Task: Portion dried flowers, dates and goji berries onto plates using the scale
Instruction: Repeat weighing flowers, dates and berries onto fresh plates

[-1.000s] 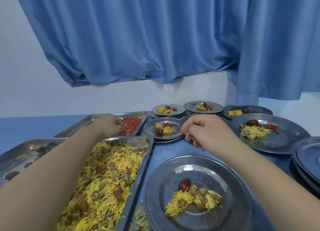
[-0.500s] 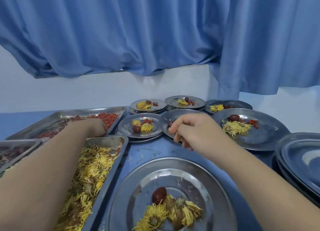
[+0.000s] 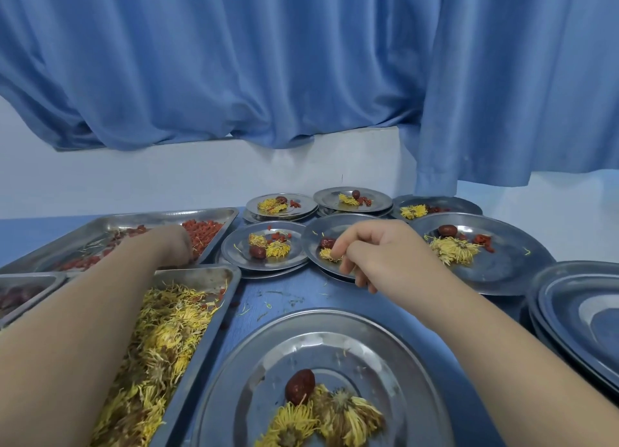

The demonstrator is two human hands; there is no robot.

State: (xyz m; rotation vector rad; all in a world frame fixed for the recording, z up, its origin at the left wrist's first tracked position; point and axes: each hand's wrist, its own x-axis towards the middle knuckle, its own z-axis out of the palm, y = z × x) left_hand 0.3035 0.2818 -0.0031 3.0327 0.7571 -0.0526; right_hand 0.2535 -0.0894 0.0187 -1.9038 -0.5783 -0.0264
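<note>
Reaching into the goji berry tray (image 3: 140, 227), the left hand (image 3: 169, 245) has its fingers buried in berries, so can't tell the grip. Right hand (image 3: 375, 252) hovers curled, fingertips pinched, over a plate (image 3: 316, 235) holding a date (image 3: 327, 243) lying sideways.

Both bare arms stretched forward, hands low.
Left hand (image 3: 169, 245) reaches far, knuckles up, fingers hidden beneath it. Right hand (image 3: 375, 252) palm-down, fingers curled, thumb and forefinger pinched together; whether they grip anything is unclear.
</note>
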